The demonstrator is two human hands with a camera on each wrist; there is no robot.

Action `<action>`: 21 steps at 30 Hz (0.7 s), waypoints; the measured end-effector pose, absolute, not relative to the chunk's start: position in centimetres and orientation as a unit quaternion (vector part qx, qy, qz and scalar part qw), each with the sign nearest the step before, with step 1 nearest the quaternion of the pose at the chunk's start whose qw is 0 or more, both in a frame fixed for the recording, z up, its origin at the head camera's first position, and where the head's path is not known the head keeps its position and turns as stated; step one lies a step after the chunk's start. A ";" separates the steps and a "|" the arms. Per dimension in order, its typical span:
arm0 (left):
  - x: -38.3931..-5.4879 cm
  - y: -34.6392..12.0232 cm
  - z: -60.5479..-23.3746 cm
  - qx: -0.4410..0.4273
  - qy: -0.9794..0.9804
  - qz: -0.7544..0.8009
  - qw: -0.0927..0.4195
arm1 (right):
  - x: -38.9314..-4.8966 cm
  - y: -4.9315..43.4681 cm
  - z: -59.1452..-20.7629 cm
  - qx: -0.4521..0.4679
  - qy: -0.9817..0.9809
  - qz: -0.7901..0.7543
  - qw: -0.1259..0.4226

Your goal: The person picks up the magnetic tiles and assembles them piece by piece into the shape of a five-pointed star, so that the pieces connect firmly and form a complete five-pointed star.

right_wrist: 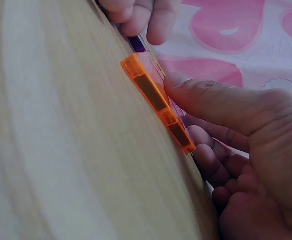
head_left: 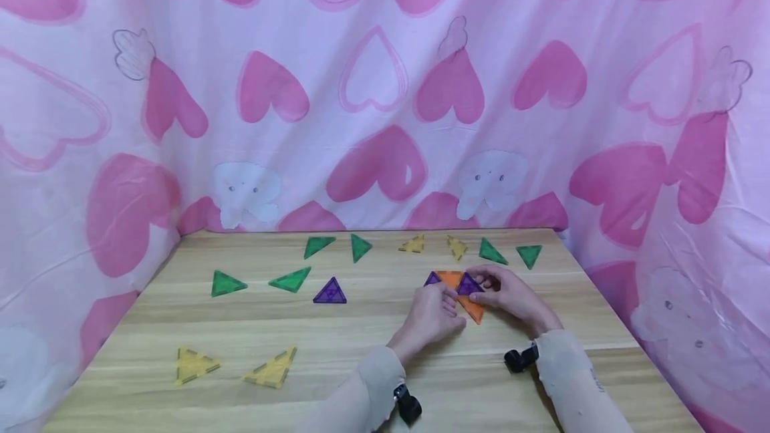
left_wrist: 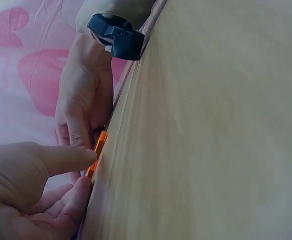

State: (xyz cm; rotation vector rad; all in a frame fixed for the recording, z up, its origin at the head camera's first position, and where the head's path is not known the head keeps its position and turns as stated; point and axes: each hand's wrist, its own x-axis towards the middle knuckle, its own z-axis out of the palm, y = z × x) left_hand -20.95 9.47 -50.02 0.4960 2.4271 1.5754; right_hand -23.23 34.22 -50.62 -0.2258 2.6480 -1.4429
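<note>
Two orange triangle tiles and two purple ones lie together right of the table's middle. The upper orange tile [head_left: 448, 277] sits between the left purple tile [head_left: 432, 278] and the right purple tile [head_left: 468, 284], with the lower orange tile [head_left: 472, 310] below. My right hand [head_left: 511, 294] pinches the right purple tile between thumb and fingers from the right. From the left, my left hand [head_left: 428, 318] holds the upper orange tile with curled fingers, covering part of it and of the left purple tile. Close to the right thumb [right_wrist: 200, 95], an orange tile edge with dark magnets [right_wrist: 158, 102] shows.
Behind the hands lie yellow tiles [head_left: 412, 244] and green tiles [head_left: 493, 251]. Further left are a purple triangle tile [head_left: 329, 291], more green tiles [head_left: 291, 280] and two larger yellow tiles [head_left: 272, 367]. A pink heart-patterned curtain [head_left: 373, 85] surrounds the wooden table [head_left: 337, 333].
</note>
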 end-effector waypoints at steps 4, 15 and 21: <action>-20.6 8.2 -49.7 0.172 0.821 0.534 0.106 | -23.3 34.2 -50.5 -0.080 0.874 -0.476 0.061; -20.7 1.7 -48.6 0.197 0.842 0.500 0.047 | -23.4 34.4 -50.3 -0.070 0.876 -0.472 0.069; -22.0 -3.9 -48.0 0.167 0.859 0.484 -0.004 | -23.4 34.0 -50.5 -0.078 0.873 -0.477 0.070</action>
